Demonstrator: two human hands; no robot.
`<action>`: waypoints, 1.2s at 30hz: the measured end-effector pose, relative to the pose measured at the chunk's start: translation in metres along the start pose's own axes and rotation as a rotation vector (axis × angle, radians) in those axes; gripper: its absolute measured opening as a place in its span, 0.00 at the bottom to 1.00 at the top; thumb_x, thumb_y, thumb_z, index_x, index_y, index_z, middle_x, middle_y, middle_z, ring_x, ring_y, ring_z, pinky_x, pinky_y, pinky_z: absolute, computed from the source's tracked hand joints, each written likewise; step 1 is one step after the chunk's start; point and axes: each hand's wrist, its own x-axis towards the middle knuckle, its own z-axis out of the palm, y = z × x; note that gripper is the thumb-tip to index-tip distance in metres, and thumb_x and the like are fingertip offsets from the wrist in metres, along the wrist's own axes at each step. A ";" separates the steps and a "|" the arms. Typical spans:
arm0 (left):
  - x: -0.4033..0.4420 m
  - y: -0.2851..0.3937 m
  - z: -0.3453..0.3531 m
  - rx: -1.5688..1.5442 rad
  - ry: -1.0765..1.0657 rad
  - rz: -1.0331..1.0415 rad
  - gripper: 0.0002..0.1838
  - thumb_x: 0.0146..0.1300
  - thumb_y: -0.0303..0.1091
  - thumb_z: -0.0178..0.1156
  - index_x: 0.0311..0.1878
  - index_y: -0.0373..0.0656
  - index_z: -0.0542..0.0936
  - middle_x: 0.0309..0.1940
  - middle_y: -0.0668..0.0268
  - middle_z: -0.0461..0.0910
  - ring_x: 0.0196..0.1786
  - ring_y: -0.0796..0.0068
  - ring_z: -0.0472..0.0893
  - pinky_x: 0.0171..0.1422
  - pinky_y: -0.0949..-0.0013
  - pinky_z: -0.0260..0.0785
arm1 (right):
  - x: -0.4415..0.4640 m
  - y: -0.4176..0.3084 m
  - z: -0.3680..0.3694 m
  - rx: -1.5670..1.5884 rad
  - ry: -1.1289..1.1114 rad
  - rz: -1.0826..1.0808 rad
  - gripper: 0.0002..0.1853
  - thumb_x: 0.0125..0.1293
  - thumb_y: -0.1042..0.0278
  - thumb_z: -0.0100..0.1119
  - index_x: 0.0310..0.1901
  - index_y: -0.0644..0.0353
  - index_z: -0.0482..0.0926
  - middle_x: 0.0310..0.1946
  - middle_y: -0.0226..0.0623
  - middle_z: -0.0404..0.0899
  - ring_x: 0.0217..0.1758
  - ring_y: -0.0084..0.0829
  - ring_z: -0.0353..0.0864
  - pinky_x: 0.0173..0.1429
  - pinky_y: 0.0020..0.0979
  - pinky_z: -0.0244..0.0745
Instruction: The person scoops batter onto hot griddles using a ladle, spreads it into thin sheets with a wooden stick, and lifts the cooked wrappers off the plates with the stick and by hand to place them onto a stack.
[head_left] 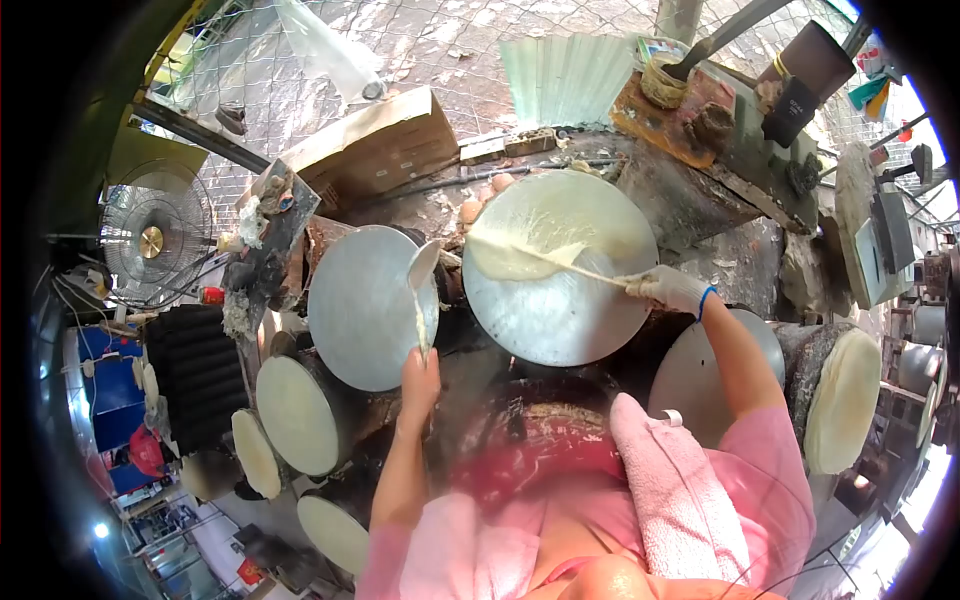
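Note:
My left hand (420,383) is closed around the batter-smeared handle of a ladle (423,266). The ladle's bowl is over the right part of a round metal griddle (355,310). My right hand (672,290), in a white glove with a blue band at the wrist, grips a long thin spreader stick (597,275). That stick reaches left across a second round griddle (560,335), where pale batter (525,225) is spread unevenly over the upper part. The lower part of this griddle shows bare metal.
Behind the griddles lie a cardboard box (375,145) and some eggs (470,210). Pale rounds cover other griddles at left (298,415) and right (843,402). A fan (150,240) stands at far left. A red batter-streaked tub (540,440) is close to my body.

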 end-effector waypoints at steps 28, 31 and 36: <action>-0.029 0.043 -0.068 0.179 -0.639 0.335 0.13 0.72 0.40 0.54 0.46 0.38 0.72 0.29 0.42 0.80 0.37 0.37 0.79 0.39 0.46 0.71 | -0.041 0.025 0.291 1.168 0.174 -0.082 0.18 0.72 0.56 0.56 0.56 0.57 0.78 0.26 0.25 0.77 0.21 0.15 0.69 0.22 0.19 0.63; -0.019 0.027 -0.101 -0.140 -0.417 0.328 0.11 0.72 0.38 0.56 0.42 0.38 0.74 0.23 0.57 0.77 0.25 0.65 0.76 0.31 0.62 0.68 | 0.047 -0.039 0.350 1.061 0.402 -0.144 0.16 0.74 0.54 0.55 0.51 0.57 0.79 0.23 0.26 0.75 0.17 0.15 0.66 0.22 0.19 0.62; 0.003 -0.013 -0.139 -0.498 -0.390 0.160 0.10 0.72 0.35 0.56 0.39 0.38 0.74 0.21 0.73 0.70 0.25 0.85 0.68 0.27 0.74 0.62 | 0.157 -0.033 0.402 0.230 0.906 0.190 0.23 0.71 0.44 0.50 0.51 0.56 0.79 0.42 0.52 0.83 0.48 0.54 0.82 0.52 0.46 0.74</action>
